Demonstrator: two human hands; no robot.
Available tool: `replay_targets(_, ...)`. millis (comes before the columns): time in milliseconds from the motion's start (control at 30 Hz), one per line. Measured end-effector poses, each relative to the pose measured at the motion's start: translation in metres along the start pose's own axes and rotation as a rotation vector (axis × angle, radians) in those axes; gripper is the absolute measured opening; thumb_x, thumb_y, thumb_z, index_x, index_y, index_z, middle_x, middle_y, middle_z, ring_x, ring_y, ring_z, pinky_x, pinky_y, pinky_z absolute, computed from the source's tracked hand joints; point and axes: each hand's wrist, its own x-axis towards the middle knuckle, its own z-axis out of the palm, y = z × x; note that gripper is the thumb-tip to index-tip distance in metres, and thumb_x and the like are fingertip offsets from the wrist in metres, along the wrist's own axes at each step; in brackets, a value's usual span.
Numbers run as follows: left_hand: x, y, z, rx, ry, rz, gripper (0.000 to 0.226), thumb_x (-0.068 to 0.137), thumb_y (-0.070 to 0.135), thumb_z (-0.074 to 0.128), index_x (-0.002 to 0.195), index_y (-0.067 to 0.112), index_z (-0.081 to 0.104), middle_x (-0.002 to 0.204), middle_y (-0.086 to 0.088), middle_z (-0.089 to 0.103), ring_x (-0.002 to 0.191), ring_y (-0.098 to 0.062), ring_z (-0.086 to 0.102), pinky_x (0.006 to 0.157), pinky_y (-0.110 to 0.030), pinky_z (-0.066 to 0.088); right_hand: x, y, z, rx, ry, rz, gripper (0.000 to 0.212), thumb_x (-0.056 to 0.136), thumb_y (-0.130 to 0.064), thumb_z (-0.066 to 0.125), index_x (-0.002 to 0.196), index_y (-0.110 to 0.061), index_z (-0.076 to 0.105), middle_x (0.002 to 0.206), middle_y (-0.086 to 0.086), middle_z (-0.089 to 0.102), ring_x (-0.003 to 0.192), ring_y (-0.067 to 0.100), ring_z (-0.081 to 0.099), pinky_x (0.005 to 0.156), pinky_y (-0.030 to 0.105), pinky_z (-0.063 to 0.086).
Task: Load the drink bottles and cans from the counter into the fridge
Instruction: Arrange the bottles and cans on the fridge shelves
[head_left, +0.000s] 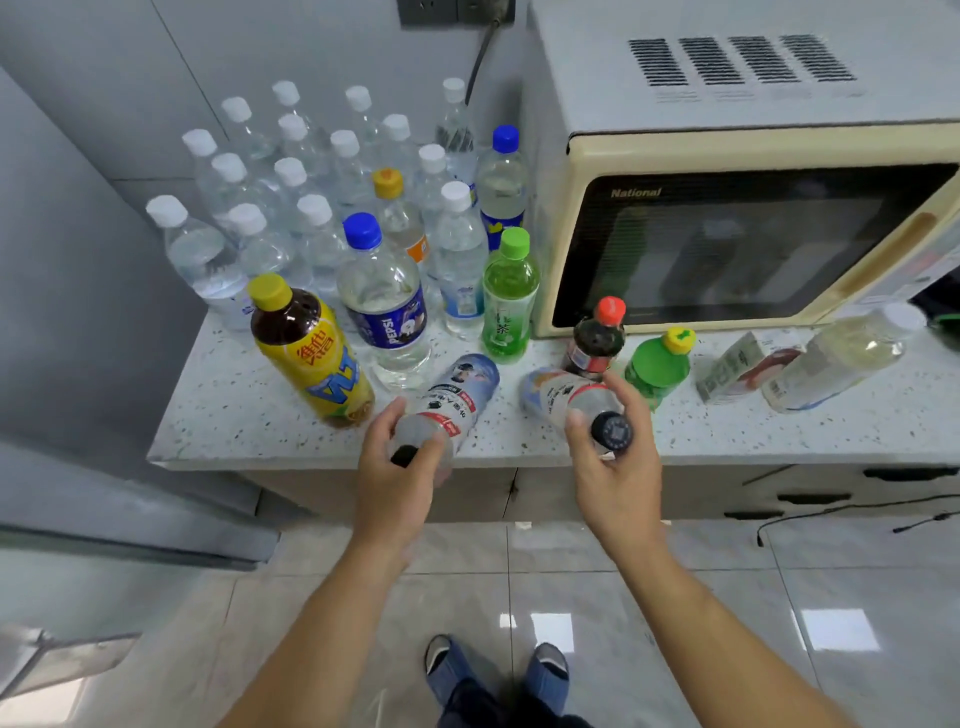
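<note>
My left hand (397, 467) grips the neck of a clear black-capped bottle (457, 395) with a white and blue label, tilted over the counter's front edge. My right hand (613, 457) holds a matching black-capped bottle (556, 397) the same way. Behind them on the speckled counter (234, 410) stand a yellow-labelled tea bottle (311, 353), a Pepsi bottle (387, 312), a green tea bottle (509, 301), a small cola bottle (595, 338), a short green bottle (657, 366) and several clear water bottles (270, 208). A clear bottle (841, 358) lies on its side at the right.
A cream microwave (727, 208) fills the counter's right back. A small carton (737, 364) lies before it. A grey fridge side (67, 312) stands at the left. Drawers (831, 493) and a cable sit below the counter, and tiled floor lies under my feet.
</note>
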Motion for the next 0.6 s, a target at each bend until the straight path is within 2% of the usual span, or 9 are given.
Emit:
replay_targets(67,-0.003,-0.011,0.002,-0.201,-0.062,-0.182,0.054,0.088,0.001,0.064,0.127,0.034,0.052,0.126,0.0,0.053,0.108,-0.022,0.064,0.075,-0.037,0.061,-0.013,0.002,0.005,0.085,0.055,0.119,0.049,0.093,-0.023,0.067,0.139,-0.024,0.05,0.136,0.0,0.058,0.124,0.017,0.058,0.102,0.048,0.05)
replay_targets(100,-0.004,-0.016,0.003,-0.276,-0.077,-0.251,0.053,0.089,0.0,0.063,0.129,0.031,0.051,0.125,-0.004,0.053,0.109,-0.026,0.064,0.074,-0.04,0.061,-0.019,0.002,0.006,0.151,0.087,0.19,0.048,0.093,-0.021,0.068,0.137,-0.027,0.051,0.135,0.0,0.058,0.123,0.019,0.06,0.098,0.051,0.053)
replay_targets(167,-0.003,-0.023,0.006,-0.363,-0.085,-0.354,0.05,0.089,0.01,0.068,0.132,0.026,0.049,0.124,-0.01,0.055,0.107,-0.03,0.064,0.07,-0.042,0.06,-0.028,0.004,0.003,0.296,0.153,0.315,0.045,0.092,-0.013,0.069,0.131,-0.033,0.055,0.128,0.0,0.061,0.116,0.023,0.064,0.084,0.045,0.059)
replay_targets(233,-0.001,-0.025,0.01,-0.355,-0.129,-0.447,0.052,0.084,0.03,0.071,0.13,0.022,0.049,0.117,-0.015,0.06,0.092,-0.031,0.066,0.061,-0.04,0.058,-0.034,0.008,-0.005,0.403,0.168,0.46,0.046,0.089,-0.008,0.07,0.126,-0.032,0.059,0.12,0.002,0.064,0.107,0.025,0.068,0.071,0.036,0.061)
replay_targets(333,0.001,-0.031,0.017,-0.221,-0.194,-0.53,0.05,0.085,0.049,0.066,0.124,0.021,0.053,0.093,-0.015,0.067,0.065,-0.027,0.067,0.049,-0.029,0.051,-0.035,0.014,-0.016,0.494,0.019,0.76,0.046,0.09,-0.017,0.069,0.132,-0.026,0.053,0.114,0.01,0.068,0.087,0.025,0.073,0.063,0.035,0.06)
replay_targets(433,-0.002,-0.04,0.02,-0.12,-0.133,-0.514,0.048,0.087,0.053,0.064,0.123,0.023,0.054,0.086,-0.01,0.066,0.051,-0.018,0.061,0.046,-0.024,0.045,-0.034,0.019,-0.018,0.472,-0.181,1.007,0.041,0.089,-0.038,0.069,0.122,-0.017,0.057,0.083,0.008,0.069,0.06,0.024,0.068,0.057,0.033,0.056)
replay_targets(500,-0.009,-0.043,0.018,-0.085,-0.064,-0.489,0.047,0.085,0.056,0.065,0.12,0.025,0.056,0.087,-0.009,0.065,0.048,-0.014,0.056,0.044,-0.023,0.043,-0.036,0.024,-0.017,0.398,-0.184,1.031,0.038,0.085,-0.037,0.075,0.112,-0.015,0.06,0.071,0.008,0.064,0.049,0.02,0.055,0.053,0.03,0.051)
replay_targets(600,-0.027,-0.048,0.009,-0.051,0.025,-0.454,0.049,0.081,0.062,0.064,0.114,0.027,0.055,0.085,-0.007,0.064,0.043,-0.01,0.051,0.042,-0.021,0.039,-0.039,0.03,-0.023,0.254,-0.139,0.916,0.029,0.082,-0.03,0.076,0.102,-0.014,0.062,0.069,0.008,0.06,0.044,0.019,0.045,0.046,0.027,0.043)
